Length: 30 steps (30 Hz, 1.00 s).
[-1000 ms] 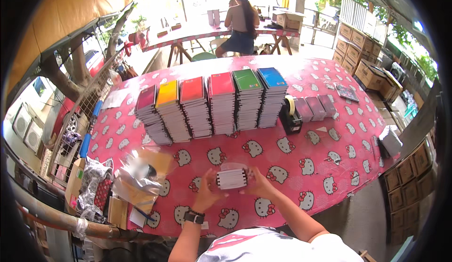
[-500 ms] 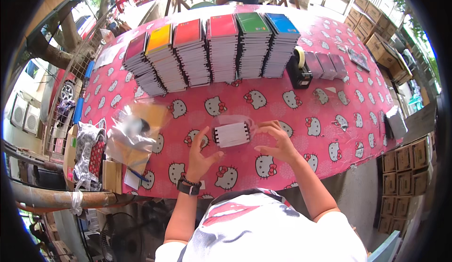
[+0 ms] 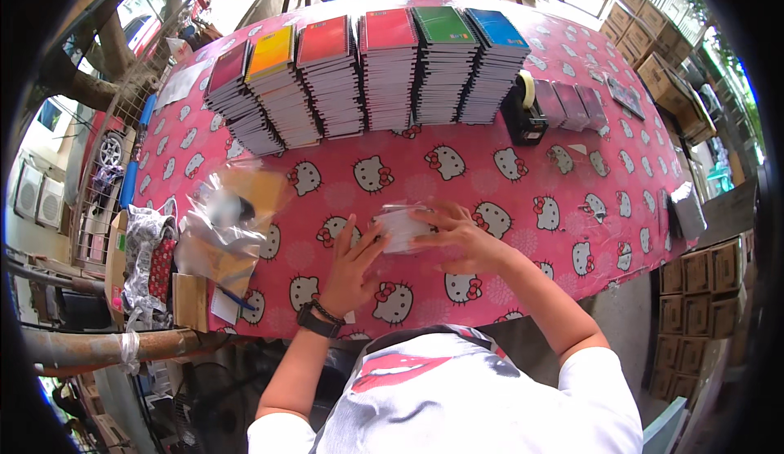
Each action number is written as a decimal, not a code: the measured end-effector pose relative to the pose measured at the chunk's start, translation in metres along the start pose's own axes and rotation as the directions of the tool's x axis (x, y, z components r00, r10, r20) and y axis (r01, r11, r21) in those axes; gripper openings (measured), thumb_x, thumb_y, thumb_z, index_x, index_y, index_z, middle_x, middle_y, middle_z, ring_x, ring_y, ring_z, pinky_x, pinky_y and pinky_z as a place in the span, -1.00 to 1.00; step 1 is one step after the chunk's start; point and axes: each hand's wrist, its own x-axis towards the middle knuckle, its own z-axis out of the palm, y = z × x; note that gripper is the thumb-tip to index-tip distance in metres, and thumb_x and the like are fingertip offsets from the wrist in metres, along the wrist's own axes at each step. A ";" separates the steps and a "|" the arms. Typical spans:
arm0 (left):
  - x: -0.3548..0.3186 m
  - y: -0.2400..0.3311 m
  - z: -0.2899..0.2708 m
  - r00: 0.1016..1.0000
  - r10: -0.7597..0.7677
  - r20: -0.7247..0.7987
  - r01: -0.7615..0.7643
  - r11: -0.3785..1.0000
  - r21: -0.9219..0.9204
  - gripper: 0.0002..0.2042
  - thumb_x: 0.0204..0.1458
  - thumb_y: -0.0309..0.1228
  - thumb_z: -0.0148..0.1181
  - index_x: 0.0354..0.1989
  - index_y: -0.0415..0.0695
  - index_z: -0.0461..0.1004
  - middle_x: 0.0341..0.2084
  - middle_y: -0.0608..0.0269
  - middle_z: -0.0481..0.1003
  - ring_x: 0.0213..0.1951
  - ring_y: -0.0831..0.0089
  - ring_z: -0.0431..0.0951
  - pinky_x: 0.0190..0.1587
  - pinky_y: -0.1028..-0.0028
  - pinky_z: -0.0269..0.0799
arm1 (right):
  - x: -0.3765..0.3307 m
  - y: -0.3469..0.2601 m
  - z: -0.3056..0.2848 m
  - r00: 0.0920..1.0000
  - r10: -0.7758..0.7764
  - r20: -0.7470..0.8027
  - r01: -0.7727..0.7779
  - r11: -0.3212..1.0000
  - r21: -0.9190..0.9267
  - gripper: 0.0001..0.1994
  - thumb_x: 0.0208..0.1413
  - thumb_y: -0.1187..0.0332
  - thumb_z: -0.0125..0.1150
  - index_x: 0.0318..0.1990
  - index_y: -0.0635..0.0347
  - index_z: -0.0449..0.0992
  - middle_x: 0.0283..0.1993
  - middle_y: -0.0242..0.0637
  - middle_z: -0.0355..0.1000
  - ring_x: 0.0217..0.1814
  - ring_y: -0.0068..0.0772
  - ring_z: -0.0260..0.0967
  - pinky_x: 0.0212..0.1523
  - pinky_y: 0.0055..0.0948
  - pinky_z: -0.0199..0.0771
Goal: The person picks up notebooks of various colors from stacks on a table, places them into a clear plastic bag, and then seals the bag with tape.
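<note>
A small bundle of spiral-bound notepads (image 3: 400,230) lies in front of me, pages and coil edges up, with clear plastic film around it. My left hand (image 3: 353,270) is at its left side, fingers stretched out and apart, the tips at the bundle's edge. From the right, my right hand (image 3: 461,239) reaches over the bundle with spread fingers, the fingertips resting on the film along its top and right side. Neither hand is visibly closed round it. Whether a fingertip pinches the thin film cannot be made out.
Tall stacks of spiral notebooks (image 3: 390,74) stand in a row at the back. Right of them are a black tape dispenser (image 3: 523,115) and several wrapped dark bundles (image 3: 572,104). Clear plastic bags (image 3: 220,225) and a blue pen (image 3: 237,297) lie at left on the pink tablecloth (image 3: 523,274).
Both hands have moved in from beside the bundle onto it. The right hand's fingers now lie over its top, and the loose film that stood up behind it is lower.
</note>
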 end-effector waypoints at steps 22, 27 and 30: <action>0.033 0.000 -0.004 0.969 0.055 0.242 -0.056 0.998 -0.001 -0.37 -0.32 -0.57 0.15 0.08 0.13 0.32 0.22 0.26 0.07 0.19 -0.08 0.04 0.19 0.05 0.03 | -0.040 0.206 -0.133 0.103 0.371 -0.923 -0.637 0.737 0.226 -0.66 0.03 0.14 0.10 -0.20 0.22 0.52 -0.29 -0.22 0.51 -0.06 -0.23 0.35 0.03 -0.34 0.24; 0.034 0.001 -0.005 0.975 0.057 0.214 -0.056 0.998 -0.010 -0.37 -0.33 -0.58 0.13 0.08 0.10 0.33 0.20 0.25 0.09 0.14 -0.07 0.10 0.16 0.13 0.11 | -0.046 0.268 -0.164 0.170 0.735 -0.657 -0.911 0.372 0.180 -0.50 -0.02 -0.14 0.05 -0.28 0.15 0.57 -0.18 -0.17 0.47 -0.06 -0.10 0.32 0.06 -0.18 0.12; 0.030 -0.001 -0.005 0.980 0.043 0.194 -0.038 0.999 -0.029 -0.37 -0.33 -0.59 0.12 0.07 0.09 0.33 0.20 0.25 0.10 0.14 -0.06 0.10 0.15 0.13 0.12 | -0.021 0.250 -0.152 0.211 0.554 -0.806 -0.898 0.436 0.065 -0.63 -0.05 -0.02 0.15 -0.33 0.10 0.58 -0.34 -0.22 0.49 -0.13 -0.15 0.35 0.01 -0.18 0.16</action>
